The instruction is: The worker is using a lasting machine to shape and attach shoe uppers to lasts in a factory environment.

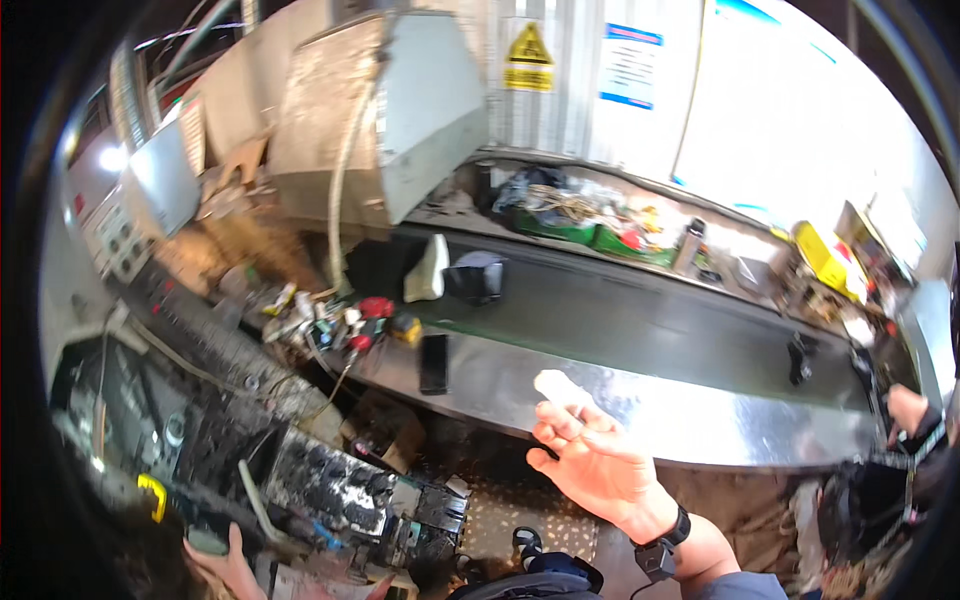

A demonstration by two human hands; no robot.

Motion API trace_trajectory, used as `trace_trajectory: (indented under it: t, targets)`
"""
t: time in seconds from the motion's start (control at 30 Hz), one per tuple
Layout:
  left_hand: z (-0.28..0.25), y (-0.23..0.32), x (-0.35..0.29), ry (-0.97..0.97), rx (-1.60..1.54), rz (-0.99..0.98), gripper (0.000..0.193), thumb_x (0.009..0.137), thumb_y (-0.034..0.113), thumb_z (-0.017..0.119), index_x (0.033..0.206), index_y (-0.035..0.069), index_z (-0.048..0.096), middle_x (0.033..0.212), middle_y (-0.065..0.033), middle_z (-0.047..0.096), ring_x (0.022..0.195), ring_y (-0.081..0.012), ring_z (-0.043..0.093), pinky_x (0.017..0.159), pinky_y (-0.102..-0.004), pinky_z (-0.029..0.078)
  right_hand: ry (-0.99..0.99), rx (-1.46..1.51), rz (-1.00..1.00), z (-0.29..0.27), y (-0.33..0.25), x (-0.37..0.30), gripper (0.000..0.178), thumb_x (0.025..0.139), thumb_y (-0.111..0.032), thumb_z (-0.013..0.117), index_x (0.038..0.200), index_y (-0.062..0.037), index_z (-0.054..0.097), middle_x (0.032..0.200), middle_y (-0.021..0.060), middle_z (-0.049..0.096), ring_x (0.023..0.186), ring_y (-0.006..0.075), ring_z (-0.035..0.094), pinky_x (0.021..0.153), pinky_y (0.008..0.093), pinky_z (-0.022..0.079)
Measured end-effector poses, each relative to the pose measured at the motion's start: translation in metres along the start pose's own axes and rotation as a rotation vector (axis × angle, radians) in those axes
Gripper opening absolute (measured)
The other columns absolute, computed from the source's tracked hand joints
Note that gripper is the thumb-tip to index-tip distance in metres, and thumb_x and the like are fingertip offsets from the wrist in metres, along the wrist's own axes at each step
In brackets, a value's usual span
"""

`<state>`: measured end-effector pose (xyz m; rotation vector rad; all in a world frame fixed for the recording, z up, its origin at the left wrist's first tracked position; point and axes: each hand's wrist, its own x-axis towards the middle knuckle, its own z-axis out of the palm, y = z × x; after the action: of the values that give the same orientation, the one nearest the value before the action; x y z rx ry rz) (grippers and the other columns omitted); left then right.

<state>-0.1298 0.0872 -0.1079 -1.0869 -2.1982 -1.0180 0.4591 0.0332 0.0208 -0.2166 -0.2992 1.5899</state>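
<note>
My right hand [605,465], with a black watch [662,555] on its wrist, is raised in front of the metal worktop's near edge. Its thumb stands apart and the fingers are loosely bent. Glare whitens the uppermost finger, and I make out no object in the palm. At the lower left, my left hand [230,568] is cut by the frame edge. Thumb and fingers close around a grey-green rounded object [207,541] of unclear kind. A black phone [434,364] lies on the worktop [500,385], left of my right hand.
Behind the worktop runs a dark conveyor belt [620,310] carrying a white block [427,268] and a dark block [477,277]. Red and yellow tools [376,308] lie at its left end. A grey machine hood [400,110] hangs above. Another person's hand [907,410] shows at far right.
</note>
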Motion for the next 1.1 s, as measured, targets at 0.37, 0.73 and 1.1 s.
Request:
trace_trajectory:
  t: [0.37,0.73,1.1]
  targets:
    - [0.114,0.268,-0.065,-0.508,-0.429,0.299,0.067,0.078,0.037,0.081,0.132,0.004,0.056,0.116,-0.0191,0.067,0.108,-0.0393,0.064,0.096,-0.0505,0.051,0.584,-0.383,-0.788,-0.139,-0.021,-0.102,0.059,0.082,0.012,0.066,0.136,0.0035,0.046,0.092,0.0078,0.066,0.090,0.0170,0.063,0.082,0.0307,0.052]
    - [0.105,0.249,-0.083,-0.806,-0.669,0.261,0.061,0.081,0.033,0.078,0.129,0.002,0.058,0.116,-0.0189,0.068,0.106,-0.0369,0.065,0.094,-0.0482,0.051,1.176,-0.603,-0.733,-0.238,-0.017,-0.289,0.042,0.088,0.002,0.069,0.127,0.0068,0.054,0.102,0.0137,0.074,0.081,0.0164,0.069,0.072,0.0268,0.056]
    - [0.086,0.201,-0.091,-0.989,-0.796,0.121,0.055,0.083,0.028,0.076,0.127,0.000,0.060,0.116,-0.0187,0.068,0.105,-0.0346,0.065,0.093,-0.0460,0.052,1.269,-0.425,-0.624,-0.294,0.028,-0.298,0.055,0.092,-0.014,0.075,0.138,-0.0002,0.048,0.105,0.0130,0.074,0.081,0.0134,0.070,0.073,0.0274,0.056]
